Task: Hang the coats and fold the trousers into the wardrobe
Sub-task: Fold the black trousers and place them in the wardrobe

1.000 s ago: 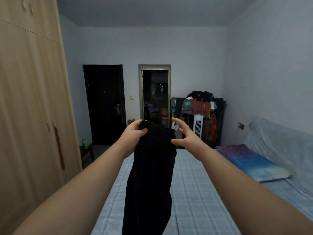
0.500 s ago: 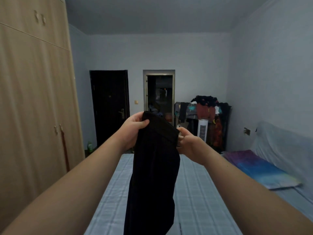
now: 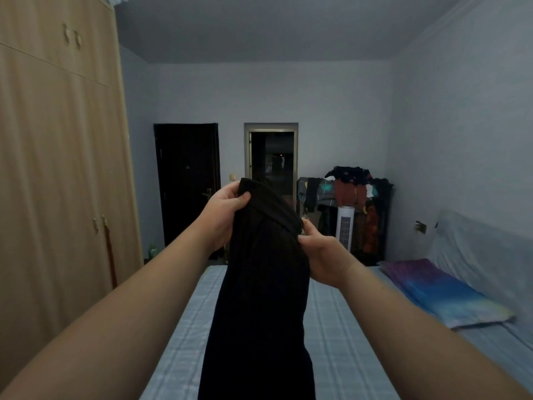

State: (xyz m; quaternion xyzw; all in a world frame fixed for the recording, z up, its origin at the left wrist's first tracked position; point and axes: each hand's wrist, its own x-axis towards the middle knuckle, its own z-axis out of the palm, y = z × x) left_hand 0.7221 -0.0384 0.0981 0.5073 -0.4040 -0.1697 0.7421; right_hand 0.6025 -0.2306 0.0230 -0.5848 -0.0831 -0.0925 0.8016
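Dim bedroom, pale blue checked bed sheet [image 3: 184, 336] below, tall light wooden wardrobe [image 3: 57, 174] shut at left. Black ribbed trousers [image 3: 259, 284] held up over the bed by the waistband, hanging straight, likely for an even fold. Left hand [image 3: 223, 215] gripping the top corner; right hand [image 3: 323, 255] now pinching the other edge, no longer spread wide.

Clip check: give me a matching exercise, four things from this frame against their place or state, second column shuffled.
Things:
1. black trousers
2. wardrobe
3. pillow
4. tower fan

States:
a. doors shut, on the left
b. held up at the top edge by both hands
c. standing by the far clothes rack
d. lying on the bed, right side

Pairs: 1-b, 2-a, 3-d, 4-c
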